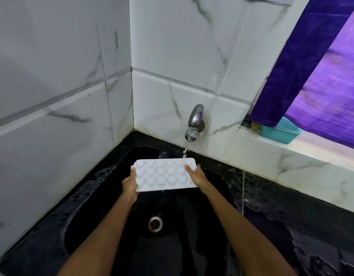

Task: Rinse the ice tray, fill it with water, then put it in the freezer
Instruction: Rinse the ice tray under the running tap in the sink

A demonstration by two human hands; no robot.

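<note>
A white ice tray (162, 174) with many small star-like cells hangs level above the black sink (215, 226). My left hand (130, 186) grips its near left end, thumb on the top face. At the tray's right end my right hand (198, 176) holds the edge, thumb lying on top. A metal tap (194, 122) on the tiled wall runs a thin stream of water (185, 152) that lands on the tray's far right edge.
The sink's round metal drain (155, 224) lies below my arms. Wet black counter (291, 226) extends to the right. On the window sill stands a teal plastic tub (281, 133), half under a purple curtain (321, 76). Marble-look tiles close the corner at the left and back.
</note>
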